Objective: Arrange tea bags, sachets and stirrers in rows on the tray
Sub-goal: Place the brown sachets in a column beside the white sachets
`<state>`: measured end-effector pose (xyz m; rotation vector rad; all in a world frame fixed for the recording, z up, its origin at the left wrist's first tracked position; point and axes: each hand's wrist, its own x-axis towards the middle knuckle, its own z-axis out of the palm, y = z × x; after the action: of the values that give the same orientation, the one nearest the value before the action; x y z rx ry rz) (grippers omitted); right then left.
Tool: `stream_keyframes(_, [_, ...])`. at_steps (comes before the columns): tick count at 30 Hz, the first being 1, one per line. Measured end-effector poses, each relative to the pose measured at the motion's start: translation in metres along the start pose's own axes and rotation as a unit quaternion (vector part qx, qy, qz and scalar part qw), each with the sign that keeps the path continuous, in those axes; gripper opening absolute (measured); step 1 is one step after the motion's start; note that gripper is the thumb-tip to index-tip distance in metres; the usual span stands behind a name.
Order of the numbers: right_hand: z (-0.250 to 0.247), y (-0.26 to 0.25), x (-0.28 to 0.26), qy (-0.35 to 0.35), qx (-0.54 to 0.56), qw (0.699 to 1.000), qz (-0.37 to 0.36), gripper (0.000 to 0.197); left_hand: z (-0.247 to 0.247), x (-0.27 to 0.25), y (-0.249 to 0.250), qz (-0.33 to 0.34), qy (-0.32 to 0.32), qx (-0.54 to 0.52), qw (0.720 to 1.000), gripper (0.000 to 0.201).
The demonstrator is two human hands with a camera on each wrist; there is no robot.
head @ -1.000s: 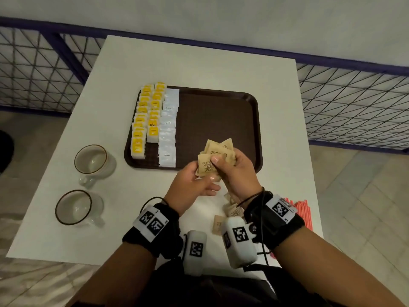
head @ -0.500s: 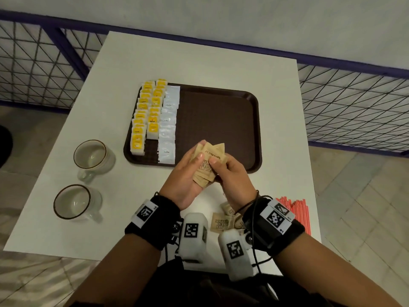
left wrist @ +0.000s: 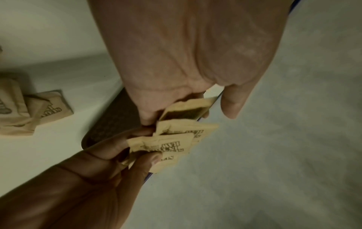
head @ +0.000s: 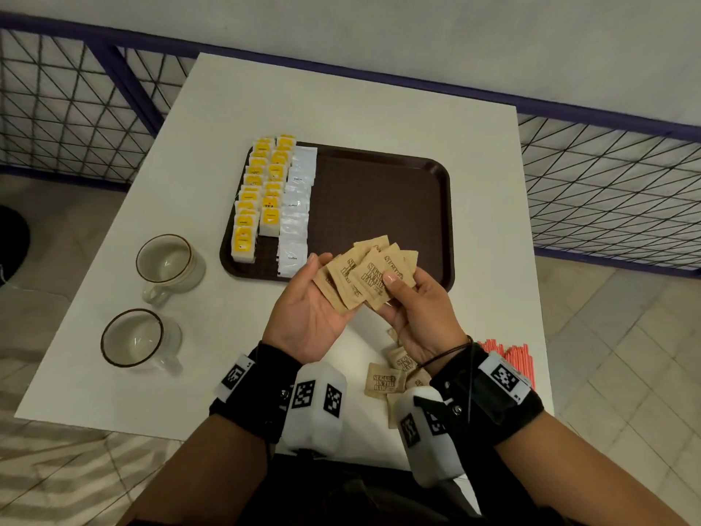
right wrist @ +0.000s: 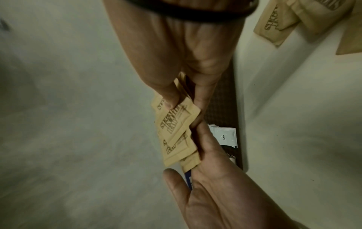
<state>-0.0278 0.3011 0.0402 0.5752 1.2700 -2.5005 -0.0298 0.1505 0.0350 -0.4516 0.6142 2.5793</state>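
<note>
A brown tray [head: 379, 206] lies mid-table. Along its left side stand two rows of yellow tea bags [head: 261, 191] and one row of white coffee sachets [head: 297, 210]. Over the tray's near edge I hold a fan of brown sugar sachets [head: 364, 275]. My left hand [head: 315, 298] lies palm up with straight fingers under the fan and its thumb apart. My right hand [head: 409, 298] pinches the sachets [right wrist: 176, 124], thumb on top. More sugar sachets [head: 385, 381] lie loose on the table under my right wrist. Red stirrers [head: 512, 354] lie at the table's right edge.
Two empty mugs [head: 167, 263] [head: 136, 339] stand left of the tray near the table's left edge. The tray's right two thirds are bare. A wire fence [head: 607, 191] runs behind and beside the white table [head: 379, 108].
My left hand has turned palm up and flattened under the sugar sachets. The sachets have spread from a tight bunch into a fan.
</note>
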Motion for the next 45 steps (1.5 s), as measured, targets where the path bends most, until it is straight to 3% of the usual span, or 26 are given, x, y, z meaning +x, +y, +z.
stream_keyframes(6, [0.008, 0.0, -0.001, 0.02, 0.033, 0.999, -0.024, 0.026, 0.002, -0.001, 0.006, 0.03, 0.004, 0.031, 0.999, 0.044])
stream_keyframes(11, [0.023, 0.002, 0.002, 0.032, -0.014, 0.999, -0.019, 0.027, -0.004, 0.006, 0.019, 0.037, 0.016, 0.127, 0.991, 0.038])
stream_keyframes(14, [0.037, 0.01, 0.002, 0.047, -0.073, 0.996, -0.03, 0.024, -0.007, 0.01, 0.028, 0.027, 0.022, 0.231, 0.972, 0.038])
stream_keyframes(18, [0.055, 0.028, 0.003, 0.06, -0.069, 0.995, -0.034, 0.024, -0.006, 0.012, 0.043, 0.046, 0.083, 0.325, 0.941, 0.03])
stream_keyframes(20, [0.059, 0.034, 0.006, 0.062, -0.03, 0.997, -0.022, 0.022, -0.01, 0.015, 0.053, 0.045, 0.099, 0.319, 0.942, 0.028])
stream_keyframes(23, [0.063, 0.039, 0.009, 0.054, 0.036, 0.998, -0.012, 0.02, -0.017, 0.019, 0.066, 0.012, 0.1, 0.265, 0.959, 0.042])
stream_keyframes(30, [0.064, 0.038, 0.017, 0.07, 0.062, 0.994, -0.047, 0.023, -0.027, 0.022, 0.074, -0.023, 0.035, 0.132, 0.99, 0.059])
stream_keyframes(32, [0.061, 0.035, 0.017, 0.077, 0.038, 0.995, -0.052, 0.026, -0.028, 0.021, 0.075, -0.018, 0.033, 0.106, 0.994, 0.052])
stream_keyframes(34, [0.059, 0.032, 0.017, 0.084, -0.013, 0.995, -0.055, 0.027, -0.027, 0.021, 0.075, -0.003, 0.031, 0.083, 0.996, 0.033])
stream_keyframes(37, [0.061, 0.033, 0.017, 0.086, -0.069, 0.993, -0.052, 0.028, -0.026, 0.021, 0.072, 0.044, 0.015, 0.092, 0.995, 0.018])
stream_keyframes(42, [0.075, 0.044, 0.016, 0.064, -0.01, 0.997, -0.048, 0.029, -0.025, 0.017, 0.062, 0.109, -0.015, 0.161, 0.981, 0.031])
stream_keyframes(45, [0.075, 0.041, 0.019, 0.049, -0.009, 0.997, -0.058, 0.028, -0.025, 0.014, 0.064, 0.077, -0.013, 0.178, 0.981, 0.045])
